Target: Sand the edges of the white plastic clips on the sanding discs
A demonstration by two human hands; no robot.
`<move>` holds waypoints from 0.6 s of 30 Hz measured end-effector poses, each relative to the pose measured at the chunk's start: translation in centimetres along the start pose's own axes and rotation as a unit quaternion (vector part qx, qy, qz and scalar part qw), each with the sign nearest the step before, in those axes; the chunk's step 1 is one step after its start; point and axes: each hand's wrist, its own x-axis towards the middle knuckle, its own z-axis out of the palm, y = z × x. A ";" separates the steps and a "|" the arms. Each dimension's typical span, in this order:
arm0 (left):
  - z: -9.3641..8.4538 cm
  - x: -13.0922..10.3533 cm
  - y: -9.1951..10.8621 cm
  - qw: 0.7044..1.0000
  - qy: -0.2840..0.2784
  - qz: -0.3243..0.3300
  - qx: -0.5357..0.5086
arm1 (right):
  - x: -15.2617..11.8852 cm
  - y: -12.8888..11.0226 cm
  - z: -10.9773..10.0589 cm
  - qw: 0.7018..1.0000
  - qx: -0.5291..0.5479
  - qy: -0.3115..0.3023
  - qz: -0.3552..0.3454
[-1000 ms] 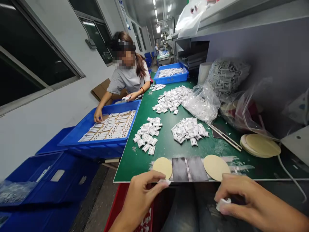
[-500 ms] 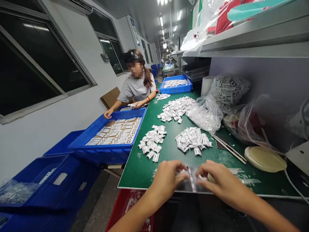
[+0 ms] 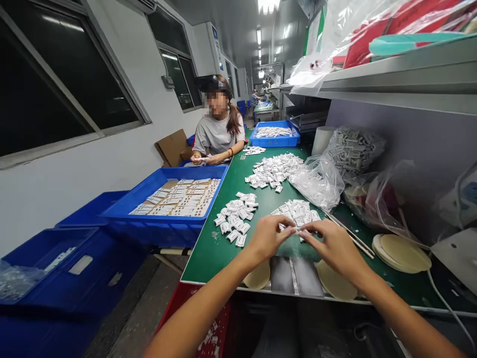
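Thumbs and forefingers of the left hand (image 3: 267, 238) and right hand (image 3: 335, 244) nearly meet, right of and below the frame's centre, pinching a small white piece (image 3: 297, 229), mostly hidden. Behind it, white parts (image 3: 297, 210) lie heaped on the green table (image 3: 214, 263), another heap (image 3: 236, 219) farther left.

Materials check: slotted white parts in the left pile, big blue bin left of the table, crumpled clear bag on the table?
Slotted white parts: probably molded plastic, fairly matte; uniform repeated shapes.
Blue bin: likely rigid plastic, low sheen; solid color, thick walls.
Clear bag: apparently thin plastic film, glossy; see-through, wrinkled, bright highlights.
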 end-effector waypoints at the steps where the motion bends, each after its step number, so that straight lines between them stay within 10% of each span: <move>1: 0.6 1.1 0.0 1.000 -0.008 0.008 -0.012 | 0.9 0.2 0.3 1.000 -0.002 -0.001 -0.001; 6: -1.6 3.0 -2.0 0.998 0.058 -0.021 -0.009 | 4.1 1.9 1.3 0.999 -0.038 0.001 0.002; 12: -8.4 -4.0 -5.6 0.982 0.123 -0.128 0.061 | 4.9 1.2 1.9 0.999 -0.047 -0.017 -0.004; 18: -4.5 -8.6 -6.5 0.966 0.088 -0.150 0.190 | 7.9 -3.4 5.1 0.996 -0.052 -0.054 -0.042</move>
